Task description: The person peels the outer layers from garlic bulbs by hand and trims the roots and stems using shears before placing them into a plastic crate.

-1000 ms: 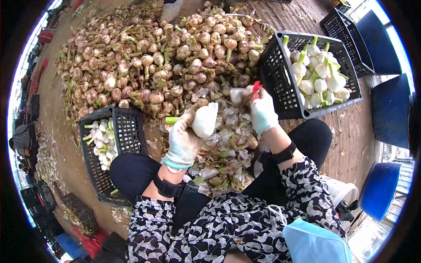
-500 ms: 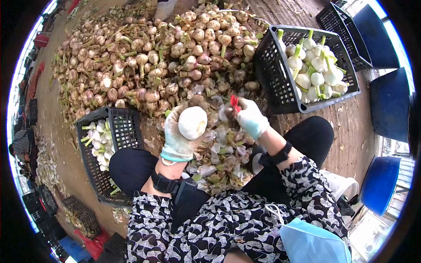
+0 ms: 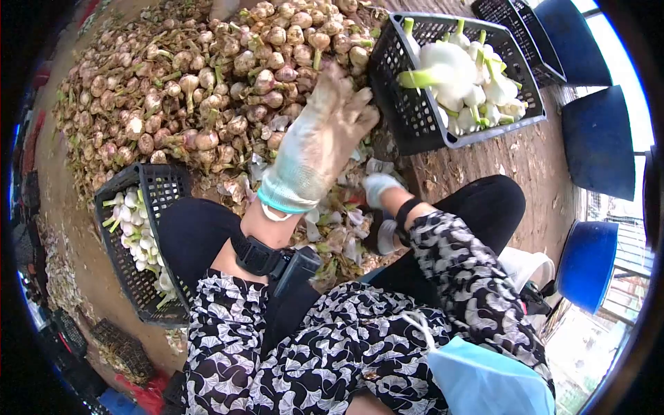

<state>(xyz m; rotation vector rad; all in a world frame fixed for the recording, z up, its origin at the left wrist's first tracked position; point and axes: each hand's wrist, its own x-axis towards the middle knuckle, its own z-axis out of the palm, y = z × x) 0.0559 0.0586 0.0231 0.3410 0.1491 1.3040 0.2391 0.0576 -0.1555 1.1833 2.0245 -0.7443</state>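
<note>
A peeled white garlic bulb (image 3: 446, 66) (green stalk pointing left) above the right crate (image 3: 408, 114).

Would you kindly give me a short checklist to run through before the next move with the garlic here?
1. Left hand free: ok, its fingers are spread and nothing shows in its grip.
2. Peeled garlic bulb over the black crate on the right: ok, it appears blurred above the peeled bulbs there.
3. Right hand clear of the throw: ok, it is low by the heap of skins; what it holds cannot tell.
4. Pile of unpeeled garlic within reach: ok, directly ahead.
5. Second crate on the left has room: ok, only partly filled.
</note>
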